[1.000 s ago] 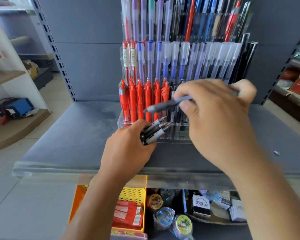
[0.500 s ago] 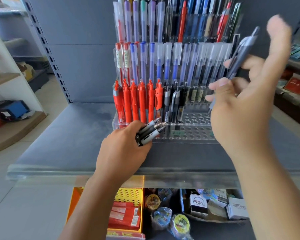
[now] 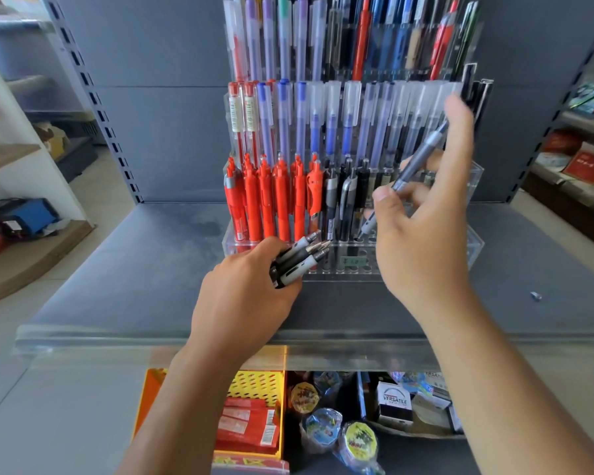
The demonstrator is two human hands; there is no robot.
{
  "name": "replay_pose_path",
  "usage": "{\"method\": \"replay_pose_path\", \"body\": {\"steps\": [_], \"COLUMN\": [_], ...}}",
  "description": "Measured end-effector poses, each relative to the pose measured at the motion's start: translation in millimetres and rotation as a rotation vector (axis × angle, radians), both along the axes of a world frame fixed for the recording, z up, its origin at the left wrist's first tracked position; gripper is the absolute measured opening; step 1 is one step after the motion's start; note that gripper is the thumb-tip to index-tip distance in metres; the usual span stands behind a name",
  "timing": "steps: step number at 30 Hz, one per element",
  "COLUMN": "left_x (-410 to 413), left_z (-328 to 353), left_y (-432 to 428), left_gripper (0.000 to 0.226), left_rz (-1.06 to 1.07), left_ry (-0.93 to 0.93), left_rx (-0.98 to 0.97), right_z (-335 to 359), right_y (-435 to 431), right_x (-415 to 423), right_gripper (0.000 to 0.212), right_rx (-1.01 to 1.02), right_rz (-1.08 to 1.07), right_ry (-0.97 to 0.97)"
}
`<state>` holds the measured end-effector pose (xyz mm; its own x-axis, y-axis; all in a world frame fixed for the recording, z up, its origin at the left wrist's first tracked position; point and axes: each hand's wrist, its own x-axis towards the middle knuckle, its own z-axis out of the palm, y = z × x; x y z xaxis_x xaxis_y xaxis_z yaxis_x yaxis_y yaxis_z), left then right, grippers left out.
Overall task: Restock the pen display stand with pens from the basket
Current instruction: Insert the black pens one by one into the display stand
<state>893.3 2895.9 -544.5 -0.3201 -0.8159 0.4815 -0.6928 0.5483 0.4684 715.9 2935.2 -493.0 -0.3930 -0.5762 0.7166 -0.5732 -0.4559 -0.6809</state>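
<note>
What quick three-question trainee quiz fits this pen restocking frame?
1. True or false: the left hand grips a bundle of grey-and-black retractable pens.
2. The slim grey pen pinched by the right hand points its tip toward which tier of the clear acrylic display stand? A lowest, B middle, C top.
3. Fill in: the plastic pens at the lowest tier's left end are coloured ___.
Key: 1 true; 2 A; 3 orange.

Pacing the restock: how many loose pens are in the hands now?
4 showing: three tips poke from the pen bundle gripped by the left hand; one grey pen pinched in the right hand. The fist may hide more.
</note>
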Motion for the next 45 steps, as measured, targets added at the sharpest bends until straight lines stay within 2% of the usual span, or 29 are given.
{"method": "replay_pose_path", "body": {"steps": [10,16,22,29,32,37,45], "left_x": [0,0,1,2,2,4,4], "left_z": [0,2,1,0,0,-1,-1], "left_y": [1,1,1,1,2,1,0], "left_gripper": [0.017,0.016,0.015,0.015,0.018,0.016,0.018], "left_rz": [0.007,0.003,-0.007,-0.058,-0.073,-0.091,-0.069], "left_ry": [-0.002,-0.004,0.0,0.071,0.089,0.045,-0.039], "left_rx": [0.016,0.016,0.0,-0.048,-0.052,-0.059,-0.015], "right_z": [-5,-9,0,11,14,11,18], "right_y": [0,2,8,18,21,24,23], "right_x": [-2,-8,-4,14,21,27,12], "right_gripper": [0.077,0.049,0.045,0.021,0.018,0.023,0.025], "right_rx": [0.12,0.201,0.121,0.052,0.168,0.593,0.665], "right_rz": [0.02,0.005,-0.017,-0.08,-0.001,0.029,0.025], "right_ry": [0.15,0.253,0.334,0.459,0.475,0.627,0.59]}}
